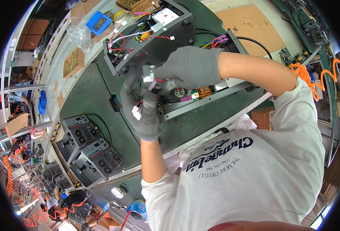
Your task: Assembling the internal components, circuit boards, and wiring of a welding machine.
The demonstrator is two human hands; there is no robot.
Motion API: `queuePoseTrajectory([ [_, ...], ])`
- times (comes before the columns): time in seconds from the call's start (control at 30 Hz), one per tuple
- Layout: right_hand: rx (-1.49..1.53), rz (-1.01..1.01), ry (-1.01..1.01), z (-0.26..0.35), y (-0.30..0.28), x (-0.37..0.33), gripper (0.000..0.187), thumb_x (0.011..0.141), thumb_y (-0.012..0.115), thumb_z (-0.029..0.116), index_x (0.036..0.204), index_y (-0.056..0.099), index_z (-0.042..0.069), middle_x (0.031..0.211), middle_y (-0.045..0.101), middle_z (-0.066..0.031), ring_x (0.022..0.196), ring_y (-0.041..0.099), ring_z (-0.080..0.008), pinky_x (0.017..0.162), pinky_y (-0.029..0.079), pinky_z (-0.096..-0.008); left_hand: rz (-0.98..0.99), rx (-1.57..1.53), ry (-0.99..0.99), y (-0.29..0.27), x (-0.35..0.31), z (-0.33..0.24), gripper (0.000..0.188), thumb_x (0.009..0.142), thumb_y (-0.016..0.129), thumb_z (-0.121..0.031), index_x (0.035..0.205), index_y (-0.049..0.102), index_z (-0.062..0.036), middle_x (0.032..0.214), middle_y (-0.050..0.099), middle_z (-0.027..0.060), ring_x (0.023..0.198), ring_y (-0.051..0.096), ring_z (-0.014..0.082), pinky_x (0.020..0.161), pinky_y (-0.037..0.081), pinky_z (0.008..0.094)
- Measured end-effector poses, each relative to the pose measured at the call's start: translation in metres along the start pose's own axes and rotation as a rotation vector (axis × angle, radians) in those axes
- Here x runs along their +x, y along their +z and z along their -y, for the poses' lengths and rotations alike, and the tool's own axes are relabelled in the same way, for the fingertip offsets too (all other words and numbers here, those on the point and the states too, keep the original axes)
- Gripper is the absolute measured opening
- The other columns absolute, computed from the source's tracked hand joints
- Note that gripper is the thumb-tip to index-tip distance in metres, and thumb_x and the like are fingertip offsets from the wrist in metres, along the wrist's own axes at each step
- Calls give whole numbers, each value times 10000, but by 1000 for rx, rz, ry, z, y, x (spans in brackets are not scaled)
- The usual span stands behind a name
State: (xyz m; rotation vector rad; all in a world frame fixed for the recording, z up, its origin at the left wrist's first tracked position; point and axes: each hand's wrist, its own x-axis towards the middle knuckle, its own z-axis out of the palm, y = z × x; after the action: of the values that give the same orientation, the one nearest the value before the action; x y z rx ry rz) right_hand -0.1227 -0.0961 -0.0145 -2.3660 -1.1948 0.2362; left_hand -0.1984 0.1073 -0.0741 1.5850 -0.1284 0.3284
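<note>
My left hand (142, 107), in a grey glove, has its fingers curled around thin wires, with a white plug connector (137, 112) lying across the fingers. Close against it, my gloved right hand (185, 68) pinches a small whitish wire connector (148, 74), with red wire beside it. Its exact shape is blurred. Both hands are above an open dark metal machine housing (212, 101), which holds a copper-wound coil (205, 92) and a round black part. Behind them, a second open housing (154, 48) shows a circuit board and loose red and white wires.
Two finished-looking grey machines (98, 156) stand at the left of the green work mat (86, 92). Beyond are a blue bin (99, 22) and a cardboard box (73, 62) of small metal parts. Orange coiled hoses (303, 75) hang at the right. Other people work far left.
</note>
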Motion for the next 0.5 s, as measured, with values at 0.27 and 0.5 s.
queuePoseTrajectory([
  [0.27,-193,-516,-182,-8,23,2,215,940,637,261,1084,659,103,790,684,-118,764,673,-363,689,546,-468,-155,107,-58,4,4,-3,255,945,683,-235,995,650,12,833,605,20,744,509,95,703,409,266],
  [0.5,553,-314,338,4,16,1,238,936,649,273,1068,724,90,787,670,-75,639,602,-188,639,512,-370,-343,-539,-447,-1,11,1,249,1001,566,-218,790,495,-104,652,348,-32,587,316,105,588,299,299],
])
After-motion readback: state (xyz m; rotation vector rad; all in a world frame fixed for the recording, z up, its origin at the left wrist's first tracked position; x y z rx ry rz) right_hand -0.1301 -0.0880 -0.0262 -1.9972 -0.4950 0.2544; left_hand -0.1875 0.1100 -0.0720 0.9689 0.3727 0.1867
